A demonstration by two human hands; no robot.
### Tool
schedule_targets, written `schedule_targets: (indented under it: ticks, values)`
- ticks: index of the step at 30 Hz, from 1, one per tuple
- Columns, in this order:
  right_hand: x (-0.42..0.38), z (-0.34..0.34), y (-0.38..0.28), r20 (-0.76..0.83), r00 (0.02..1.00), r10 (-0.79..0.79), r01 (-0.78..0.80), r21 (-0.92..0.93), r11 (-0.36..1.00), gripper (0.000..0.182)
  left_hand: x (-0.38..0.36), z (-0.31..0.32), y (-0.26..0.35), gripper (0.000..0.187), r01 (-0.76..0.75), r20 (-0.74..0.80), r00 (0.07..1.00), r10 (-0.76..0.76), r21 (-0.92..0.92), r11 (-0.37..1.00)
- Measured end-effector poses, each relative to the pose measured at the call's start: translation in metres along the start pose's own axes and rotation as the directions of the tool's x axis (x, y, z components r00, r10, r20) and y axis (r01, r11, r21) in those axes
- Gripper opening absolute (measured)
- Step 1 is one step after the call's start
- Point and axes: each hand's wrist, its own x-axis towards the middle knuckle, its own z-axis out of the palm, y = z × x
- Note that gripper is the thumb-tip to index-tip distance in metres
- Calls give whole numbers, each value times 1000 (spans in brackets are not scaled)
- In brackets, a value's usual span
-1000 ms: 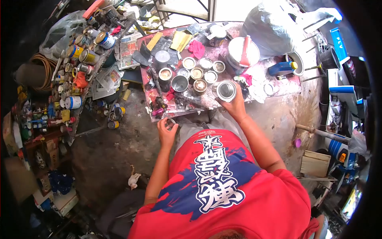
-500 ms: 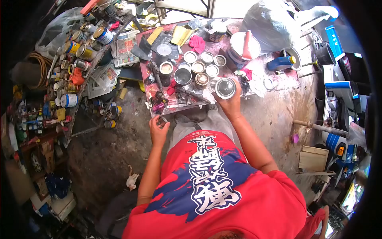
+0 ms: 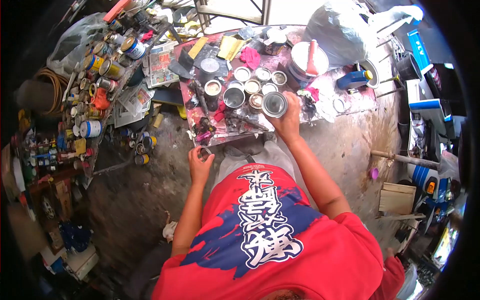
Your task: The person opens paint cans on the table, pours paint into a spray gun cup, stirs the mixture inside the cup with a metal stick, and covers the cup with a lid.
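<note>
My right hand (image 3: pixel 288 122) grips an open metal tin (image 3: pixel 274 104), held just above the paint-stained board (image 3: pixel 350 100). Close beside the tin, several small open tins (image 3: pixel 252 86) stand in a cluster on the board. My left hand (image 3: pixel 199 162) is below the board's front edge, and its fingers hold a small round metal lid (image 3: pixel 204 153). A red shirt with white lettering fills the lower middle of the view.
A large white bucket with a red tool (image 3: pixel 308 57) and a blue bottle (image 3: pixel 354 79) stand on the board's right. A shelf of paint cans (image 3: pixel 102 65) runs along the left. Newspapers (image 3: pixel 160 62), a grey plastic bag (image 3: pixel 340 30), a pipe (image 3: pixel 405 161).
My right hand has carried the tin a little left and up, closer to the cluster of small tins. My left hand stays low with the lid.
</note>
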Motion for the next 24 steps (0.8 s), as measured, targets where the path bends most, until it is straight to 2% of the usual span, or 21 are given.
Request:
schedule_targets:
  ticks: [1, 4, 12, 24]
  values:
    - [5, 2, -1, 30, 999, -12, 11, 32, 999, 87, 0, 1, -2, 62, -2, -5, 1000, 2, -11, 1000]
    - [10, 13, 6, 126, 991, -53, 60, -47, 997, 87, 0, 2, -7, 63, 7, -8, 1000, -7, -22, 1000]
    - [20, 38, 4, 200, 970, -138, 180, -209, 961, 95, -9, 1, -18, 62, 30, -50, 998, -31, -26, 999]
    - [44, 54, -2, 396, 906, -148, 294, -339, 893, 87, -18, -1, -32, 61, 7, -149, 989, -10, -23, 1000]
